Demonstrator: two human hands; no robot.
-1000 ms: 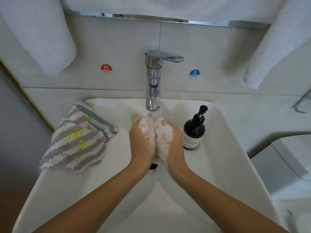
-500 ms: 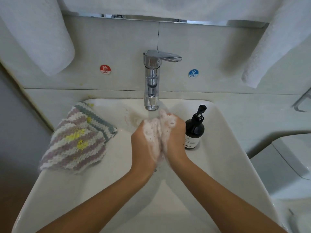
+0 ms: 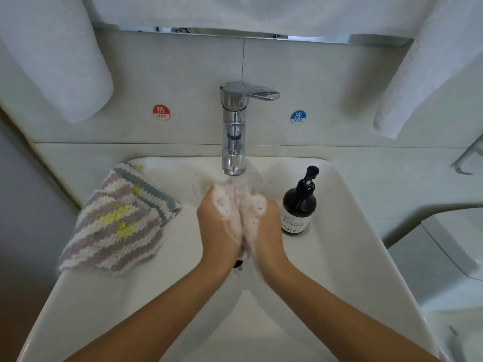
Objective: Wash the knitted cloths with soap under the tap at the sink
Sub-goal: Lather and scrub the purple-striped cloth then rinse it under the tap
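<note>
Both hands are pressed together under the tap (image 3: 233,131), the left hand (image 3: 219,226) and right hand (image 3: 261,226) clamped on a lathered pinkish cloth (image 3: 241,205) between the palms. Water runs onto it. The other cloths (image 3: 117,220) lie stacked on the sink's (image 3: 352,244) left rim, well apart and nearer the left hand, long axis running diagonally. The soap bottle (image 3: 299,205) stands just beside the right hand, crowding that side; the basin below is open.

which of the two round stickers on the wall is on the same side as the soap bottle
The blue COLD sticker, right of the tap, above the black soap bottle. The red HOT sticker sits left of the tap, above the striped knitted cloths.
</note>
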